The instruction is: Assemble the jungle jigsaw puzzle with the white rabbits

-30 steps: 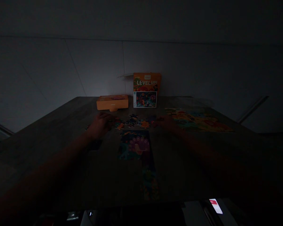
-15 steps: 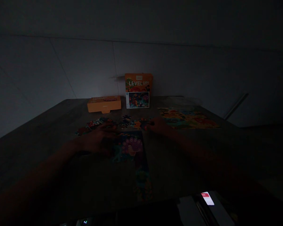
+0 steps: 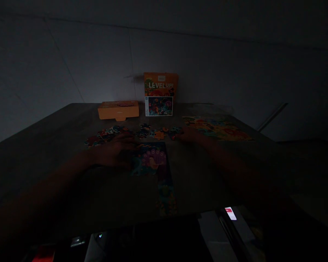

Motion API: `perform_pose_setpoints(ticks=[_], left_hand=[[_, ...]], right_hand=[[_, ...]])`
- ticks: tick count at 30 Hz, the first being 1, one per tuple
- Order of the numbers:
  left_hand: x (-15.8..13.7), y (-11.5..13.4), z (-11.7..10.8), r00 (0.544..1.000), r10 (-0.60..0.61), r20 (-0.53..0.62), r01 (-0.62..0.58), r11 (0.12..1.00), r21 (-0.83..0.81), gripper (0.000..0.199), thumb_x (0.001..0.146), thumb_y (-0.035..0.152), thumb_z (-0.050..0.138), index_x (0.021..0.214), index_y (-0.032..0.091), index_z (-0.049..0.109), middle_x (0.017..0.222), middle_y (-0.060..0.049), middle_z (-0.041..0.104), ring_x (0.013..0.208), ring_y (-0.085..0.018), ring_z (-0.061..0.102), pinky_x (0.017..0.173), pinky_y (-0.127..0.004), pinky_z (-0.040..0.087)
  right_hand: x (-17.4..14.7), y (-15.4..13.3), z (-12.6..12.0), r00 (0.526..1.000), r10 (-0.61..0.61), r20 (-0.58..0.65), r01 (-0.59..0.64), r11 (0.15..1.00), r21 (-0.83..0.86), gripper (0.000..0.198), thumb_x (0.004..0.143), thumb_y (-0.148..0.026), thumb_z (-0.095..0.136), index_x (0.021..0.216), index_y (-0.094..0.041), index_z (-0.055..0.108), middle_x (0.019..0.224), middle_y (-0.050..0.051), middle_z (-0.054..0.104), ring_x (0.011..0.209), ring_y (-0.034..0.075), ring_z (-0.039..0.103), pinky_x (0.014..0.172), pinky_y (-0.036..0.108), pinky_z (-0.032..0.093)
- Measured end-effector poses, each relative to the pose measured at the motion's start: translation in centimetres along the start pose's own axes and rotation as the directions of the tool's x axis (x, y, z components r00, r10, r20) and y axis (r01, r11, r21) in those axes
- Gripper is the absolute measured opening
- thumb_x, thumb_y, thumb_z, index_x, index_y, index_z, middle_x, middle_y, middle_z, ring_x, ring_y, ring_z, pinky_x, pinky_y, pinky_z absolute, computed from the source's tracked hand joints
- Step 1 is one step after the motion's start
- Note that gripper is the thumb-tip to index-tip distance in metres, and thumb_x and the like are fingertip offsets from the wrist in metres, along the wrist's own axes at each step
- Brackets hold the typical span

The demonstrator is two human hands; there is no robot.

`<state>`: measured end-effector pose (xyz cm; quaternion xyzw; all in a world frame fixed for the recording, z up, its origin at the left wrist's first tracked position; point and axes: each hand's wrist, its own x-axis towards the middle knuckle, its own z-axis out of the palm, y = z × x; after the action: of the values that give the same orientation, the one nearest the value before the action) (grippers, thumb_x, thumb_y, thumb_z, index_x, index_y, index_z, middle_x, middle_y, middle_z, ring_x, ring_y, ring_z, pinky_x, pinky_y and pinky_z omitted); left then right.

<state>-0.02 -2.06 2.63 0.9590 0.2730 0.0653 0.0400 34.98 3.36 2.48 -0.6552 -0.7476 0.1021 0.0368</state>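
The room is very dark. My left hand point(image 3: 111, 151) lies at the left edge of a partly joined jigsaw puzzle point(image 3: 154, 160) with a purple peacock, fingers stretched out and thumb apart. A joined strip runs down from its right side. My right hand point(image 3: 190, 134) is low over the table, its fingertips at the right end of a row of loose puzzle pieces point(image 3: 159, 135); shadow hides whether they grip one. Another heap of loose pieces point(image 3: 106, 134) lies just beyond my left hand.
An orange box point(image 3: 119, 110) lies at the back left. Behind the pieces stands a "LEVEL UP!" box point(image 3: 161, 83) with a picture card point(image 3: 160, 106) before it. An orange-yellow completed-looking puzzle point(image 3: 221, 129) lies right. A lit screen point(image 3: 231, 213) shows below the table edge.
The view has tilted down, so everything sits higher in the picture. My right hand has shifted slightly right, uncovering more loose pieces. My left hand stays at the puzzle's left edge.
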Motion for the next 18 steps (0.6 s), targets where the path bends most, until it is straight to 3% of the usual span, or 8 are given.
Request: perform_pose_setpoints(ticks=[3, 7, 13, 18], left_hand=[[0.3, 0.0, 0.6, 1.000, 0.002, -0.018, -0.002, 1.000, -0.021, 0.062, 0.073, 0.052, 0.076, 0.129, 0.031, 0.061, 0.142, -0.006, 0.054, 0.136, -0.036, 0.038, 0.112, -0.053, 0.028], [0.4, -0.4, 1.3, 0.999, 0.009, -0.033, -0.009, 1.000, -0.027, 0.064, 0.073, 0.055, 0.075, 0.131, 0.032, 0.059, 0.140, -0.005, 0.055, 0.135, -0.034, 0.039, 0.114, -0.051, 0.025], [0.3, -0.8, 1.4, 1.000, 0.014, -0.028, -0.015, 1.000, -0.014, 0.062, 0.075, 0.055, 0.073, 0.131, 0.030, 0.059, 0.139, -0.006, 0.055, 0.134, -0.035, 0.039, 0.113, -0.052, 0.025], [0.4, -0.6, 1.2, 0.999, 0.011, -0.040, -0.012, 1.000, -0.024, 0.062, 0.074, 0.055, 0.074, 0.129, 0.032, 0.060, 0.138, -0.005, 0.056, 0.133, -0.036, 0.039, 0.112, -0.053, 0.028]], right_hand=[[0.0, 1.1, -0.7, 0.999, -0.006, 0.032, 0.007, 0.999, -0.037, 0.034, 0.083, -0.047, 0.063, 0.071, -0.017, 0.074, 0.068, 0.008, 0.067, 0.064, 0.020, 0.060, 0.056, 0.028, 0.039], [0.0, 2.5, -1.5, 0.998, -0.056, -0.018, 0.056, 0.998, -0.038, 0.038, 0.081, -0.050, 0.064, 0.071, -0.015, 0.073, 0.067, 0.007, 0.067, 0.062, 0.018, 0.059, 0.054, 0.027, 0.036], [0.2, 2.1, -1.0, 0.986, -0.150, -0.067, 0.150, 0.989, -0.013, 0.038, 0.074, -0.049, 0.074, 0.092, -0.016, 0.075, 0.091, 0.008, 0.072, 0.081, 0.020, 0.063, 0.063, 0.025, 0.040], [-0.3, 0.8, -0.3, 0.969, -0.246, -0.031, 0.247, 0.968, 0.035, 0.048, 0.078, -0.047, 0.071, 0.117, -0.020, 0.069, 0.106, 0.008, 0.070, 0.088, 0.020, 0.063, 0.070, 0.025, 0.042]])
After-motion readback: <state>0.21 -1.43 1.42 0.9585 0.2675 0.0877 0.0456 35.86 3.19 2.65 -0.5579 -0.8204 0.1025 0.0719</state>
